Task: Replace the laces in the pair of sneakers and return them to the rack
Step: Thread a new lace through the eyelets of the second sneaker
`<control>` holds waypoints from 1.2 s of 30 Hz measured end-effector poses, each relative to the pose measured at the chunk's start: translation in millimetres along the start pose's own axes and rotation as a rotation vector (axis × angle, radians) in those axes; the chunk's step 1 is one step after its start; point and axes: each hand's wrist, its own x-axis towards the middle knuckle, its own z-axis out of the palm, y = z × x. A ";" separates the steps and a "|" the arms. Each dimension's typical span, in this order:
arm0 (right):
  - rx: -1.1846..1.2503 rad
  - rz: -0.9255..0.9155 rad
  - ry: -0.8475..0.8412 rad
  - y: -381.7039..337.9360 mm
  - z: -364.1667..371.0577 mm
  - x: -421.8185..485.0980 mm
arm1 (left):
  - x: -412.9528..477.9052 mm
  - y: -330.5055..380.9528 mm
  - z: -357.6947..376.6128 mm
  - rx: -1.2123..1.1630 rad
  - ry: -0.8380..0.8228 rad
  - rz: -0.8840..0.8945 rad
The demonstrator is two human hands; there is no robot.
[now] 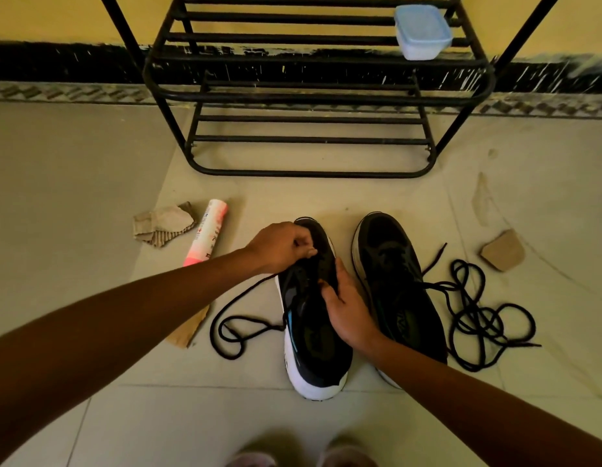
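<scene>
While the near sneaker [313, 338] stands toe-away on the floor in front of the person, its black lace [232, 328] looks only partly threaded, the loose end trailing left. The left hand [279, 246] pinches that lace by the front eyelets, likely to draw it through. The right hand [346, 308] grips the upper, probably to stop the shoe sliding. The other sneaker [394, 264] sits just beside, its loose lace [478, 315] heaped to the right. Beyond stands the rack [313, 96], holding a plastic tub [422, 32].
</scene>
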 end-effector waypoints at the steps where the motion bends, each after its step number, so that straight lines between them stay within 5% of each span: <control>1: -0.001 0.002 -0.001 -0.8 -0.2 -0.3 | -0.9 -1.5 0.4 -0.047 0.017 -0.013; 10: 0.040 0.009 0.004 1.8 0.0 1.1 | -15.9 -19.1 6.7 -0.016 -0.037 0.003; 15: 0.019 0.017 -0.009 2.1 3.2 1.9 | -26.7 -18.6 6.3 -0.147 0.077 0.085; 25: -0.035 0.052 0.003 4.0 6.3 7.3 | -46.4 -6.6 2.2 -0.338 0.001 0.107; 32: -0.027 0.081 -0.025 1.7 3.8 7.5 | -47.1 -3.8 -5.8 -0.458 -0.074 -0.030; 36: -0.073 -0.081 0.070 -4.3 -5.7 -0.6 | -41.4 4.4 -22.4 -0.550 -0.031 -0.148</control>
